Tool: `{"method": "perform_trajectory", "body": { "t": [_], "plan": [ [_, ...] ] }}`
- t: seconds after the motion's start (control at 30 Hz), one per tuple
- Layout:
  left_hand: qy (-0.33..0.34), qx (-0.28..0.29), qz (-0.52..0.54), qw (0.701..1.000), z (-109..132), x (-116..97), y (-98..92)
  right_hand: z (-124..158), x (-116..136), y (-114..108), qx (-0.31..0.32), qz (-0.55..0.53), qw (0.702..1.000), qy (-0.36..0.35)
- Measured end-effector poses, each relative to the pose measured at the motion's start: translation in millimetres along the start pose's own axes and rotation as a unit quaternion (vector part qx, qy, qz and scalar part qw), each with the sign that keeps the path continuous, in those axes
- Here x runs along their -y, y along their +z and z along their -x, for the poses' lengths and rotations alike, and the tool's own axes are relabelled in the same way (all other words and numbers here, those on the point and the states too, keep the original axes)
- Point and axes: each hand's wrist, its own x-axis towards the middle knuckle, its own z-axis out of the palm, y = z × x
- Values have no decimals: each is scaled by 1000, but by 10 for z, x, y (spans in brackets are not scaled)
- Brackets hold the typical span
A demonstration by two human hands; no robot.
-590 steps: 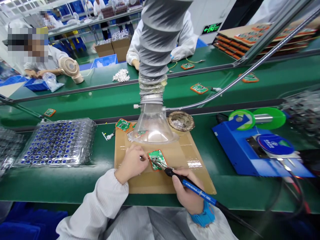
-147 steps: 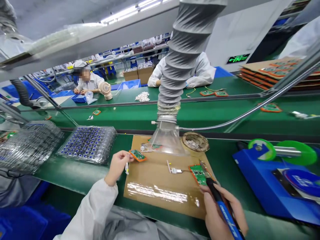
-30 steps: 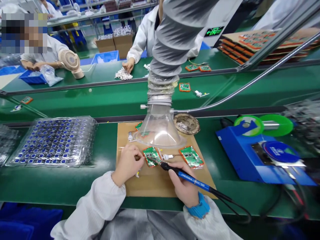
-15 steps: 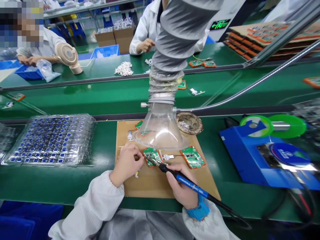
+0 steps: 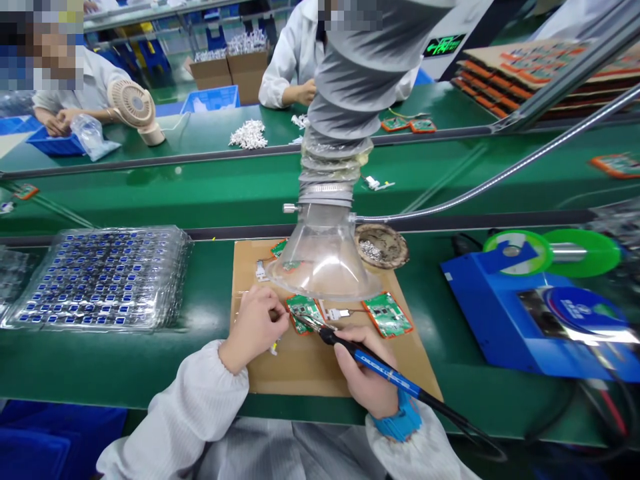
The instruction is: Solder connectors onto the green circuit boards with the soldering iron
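Note:
My right hand (image 5: pixel 367 373) grips a blue-and-black soldering iron (image 5: pixel 383 370) like a pen. Its metal tip lies over a green circuit board (image 5: pixel 306 313) with an orange edge. At that board's left edge, my left hand (image 5: pixel 257 327) is closed in a pinch on a thin wire, mostly hidden by the fingers. Below those fingers a small white-and-yellow piece (image 5: pixel 273 348) sticks out. Right of the middle board lie a white connector (image 5: pixel 339 313) and another circuit board (image 5: pixel 387 315). Both hands rest over a brown cardboard sheet (image 5: pixel 310 380).
A clear fume hood (image 5: pixel 327 263) hangs low above the boards. Behind it sits a round dish (image 5: pixel 383 247) with solder bits. To the right stands a blue soldering station (image 5: pixel 480 313) with a green solder reel (image 5: pixel 580 252). Stacked plastic trays (image 5: pixel 100 280) lie left. Co-workers sit beyond the green conveyor (image 5: pixel 225 193).
My hands and the soldering iron stay almost still. Boards and a white connector on the conveyor have shifted left. The hand of the co-worker opposite has moved right.

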Motion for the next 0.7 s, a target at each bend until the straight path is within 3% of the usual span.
{"method": "perform_trajectory", "body": {
  "t": [0.7],
  "plan": [
    [4,1,3,1000,-6,-8,-6,-41,74,-28,-6,11,1000,-21]
  ]
}}
